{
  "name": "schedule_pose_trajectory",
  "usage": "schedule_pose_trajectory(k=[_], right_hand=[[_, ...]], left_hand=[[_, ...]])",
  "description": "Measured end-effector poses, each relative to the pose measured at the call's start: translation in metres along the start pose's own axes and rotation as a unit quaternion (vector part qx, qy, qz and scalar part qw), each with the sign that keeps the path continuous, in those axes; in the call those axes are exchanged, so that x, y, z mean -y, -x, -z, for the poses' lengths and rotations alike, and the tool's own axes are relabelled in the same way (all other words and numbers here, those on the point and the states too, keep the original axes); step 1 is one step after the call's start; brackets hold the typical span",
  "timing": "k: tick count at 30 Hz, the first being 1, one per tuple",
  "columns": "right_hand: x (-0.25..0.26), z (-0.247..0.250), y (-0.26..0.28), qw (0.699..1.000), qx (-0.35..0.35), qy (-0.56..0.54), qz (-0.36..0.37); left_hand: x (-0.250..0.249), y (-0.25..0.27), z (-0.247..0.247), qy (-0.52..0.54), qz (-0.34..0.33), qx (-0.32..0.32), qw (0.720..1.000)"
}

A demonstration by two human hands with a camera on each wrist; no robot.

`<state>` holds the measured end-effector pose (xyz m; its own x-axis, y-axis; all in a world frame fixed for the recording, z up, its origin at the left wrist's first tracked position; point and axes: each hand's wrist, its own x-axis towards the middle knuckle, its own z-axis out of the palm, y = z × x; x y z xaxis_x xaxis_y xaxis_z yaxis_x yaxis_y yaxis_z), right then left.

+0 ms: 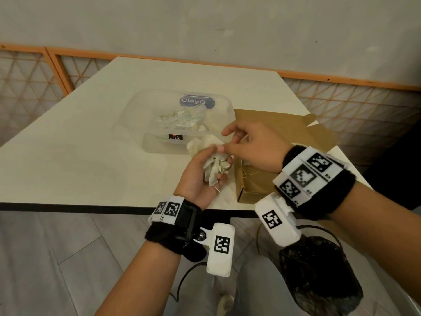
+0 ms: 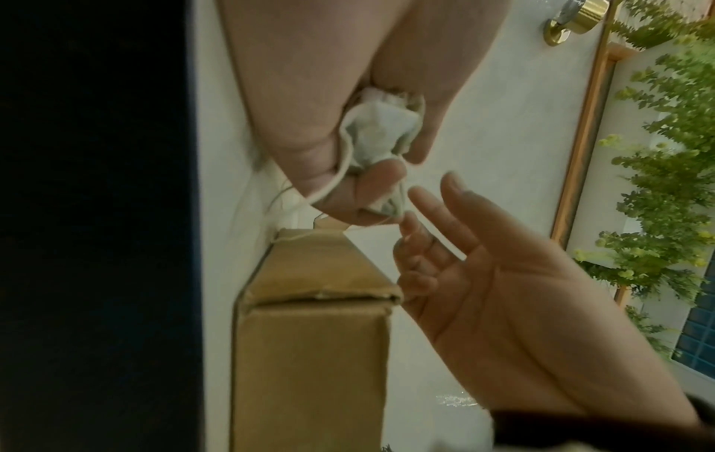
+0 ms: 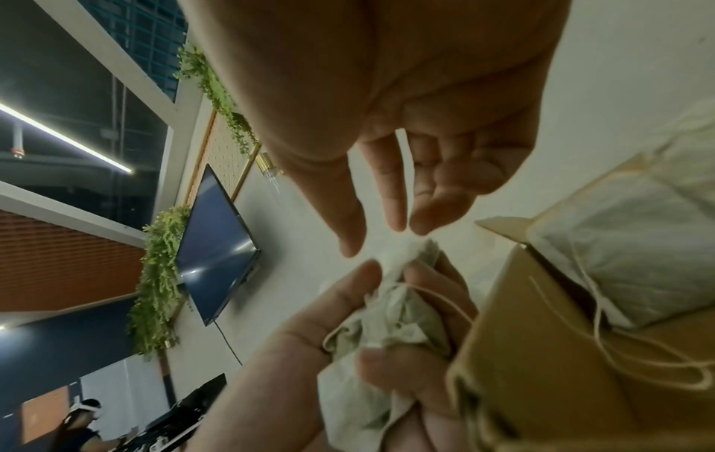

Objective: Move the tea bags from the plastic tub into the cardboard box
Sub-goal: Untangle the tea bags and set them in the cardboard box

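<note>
Two hands at work just beside the cardboard box [image 1: 252, 190]: left hand [image 1: 200, 176], palm up, fingers curled round a crumpled bunch of tea bags [image 1: 215, 169], a string hanging below; right hand [image 1: 252, 147] above the box, fingers loosely spread, fingertips [image 2: 410, 226] at the bunch's upper edge, nothing gripped. Plastic tub [image 1: 141, 124] behind the box's left side, further tea bags inside; one tea bag [image 3: 627, 253] already inside the box; all on a pale table [image 1: 68, 160].

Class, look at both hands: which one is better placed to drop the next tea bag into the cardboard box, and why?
Probably the right hand. It hovers open over the cardboard box, fingertips at the bunch of tea bags that the left hand grips beside the box, so it can likely pluck one and drop it in.
</note>
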<state>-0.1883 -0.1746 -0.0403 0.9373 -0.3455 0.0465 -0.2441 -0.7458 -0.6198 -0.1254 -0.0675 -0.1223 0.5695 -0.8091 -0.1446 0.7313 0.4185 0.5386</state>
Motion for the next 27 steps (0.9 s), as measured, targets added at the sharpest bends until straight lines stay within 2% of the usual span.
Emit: schedule_pose_trajectory(k=[3, 6, 10, 16, 18, 22, 27], right_hand=[[-0.001, -0.01, -0.008, 0.998, -0.024, -0.046, -0.02], [-0.003, -0.007, -0.014, 0.998, -0.016, -0.056, -0.021], [-0.006, -0.002, -0.014, 0.998, 0.007, -0.06, -0.007], [-0.015, 0.025, -0.012, 0.993, -0.034, -0.11, -0.033], [-0.017, 0.031, -0.012, 0.992, -0.019, -0.12, -0.039], [-0.013, 0.028, -0.011, 0.992, 0.033, -0.105, -0.06], [-0.02, 0.051, -0.007, 0.995, 0.014, -0.041, -0.088]], left_hand=[[0.003, 0.001, -0.002, -0.051, -0.015, 0.011, 0.999], [0.005, 0.0, -0.002, -0.094, -0.025, 0.025, 0.995], [0.008, 0.003, -0.006, -0.159, -0.055, 0.007, 0.986], [0.009, 0.004, -0.008, -0.185, -0.078, -0.008, 0.98], [0.011, 0.004, -0.008, -0.197, -0.087, -0.004, 0.977], [0.013, 0.007, -0.01, -0.226, -0.097, -0.008, 0.969], [0.009, 0.008, -0.01, -0.202, -0.094, -0.019, 0.975]])
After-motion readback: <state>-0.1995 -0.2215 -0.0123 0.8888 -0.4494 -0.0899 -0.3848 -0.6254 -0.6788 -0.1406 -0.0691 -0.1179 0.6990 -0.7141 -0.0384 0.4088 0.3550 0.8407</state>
